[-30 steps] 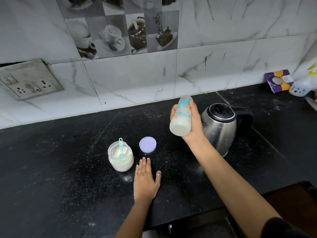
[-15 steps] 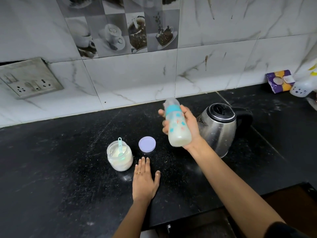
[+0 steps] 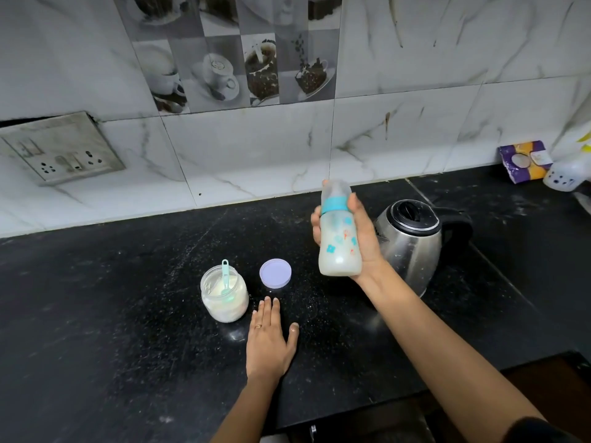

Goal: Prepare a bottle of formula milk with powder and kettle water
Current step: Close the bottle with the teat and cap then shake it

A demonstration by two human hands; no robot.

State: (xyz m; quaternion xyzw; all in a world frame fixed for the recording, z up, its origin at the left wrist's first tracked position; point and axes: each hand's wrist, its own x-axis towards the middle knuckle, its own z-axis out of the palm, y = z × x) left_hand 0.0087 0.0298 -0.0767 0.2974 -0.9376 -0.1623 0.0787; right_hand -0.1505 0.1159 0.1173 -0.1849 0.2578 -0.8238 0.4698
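My right hand (image 3: pixel 363 241) grips a baby bottle (image 3: pixel 338 238) with a teal collar and clear cap, held nearly upright above the counter; milky liquid fills its lower part. Just right of it stands a steel kettle (image 3: pixel 411 247) with a black lid and handle. An open glass jar of white powder (image 3: pixel 224 294) with a teal scoop (image 3: pixel 225 278) inside stands to the left, its lilac lid (image 3: pixel 275 273) lying flat beside it. My left hand (image 3: pixel 270 338) rests palm down on the black counter (image 3: pixel 112 314), fingers spread, holding nothing.
A marble-tiled wall with a switch-and-socket plate (image 3: pixel 60 148) runs behind the counter. A purple packet (image 3: pixel 524 161) and a white bag (image 3: pixel 572 167) sit at the far right corner. The counter's front edge lies near my forearms.
The bottle has swung from tilted toward the wall to nearly upright in my right hand, with the milk sloshing. My left hand has stayed flat on the counter.
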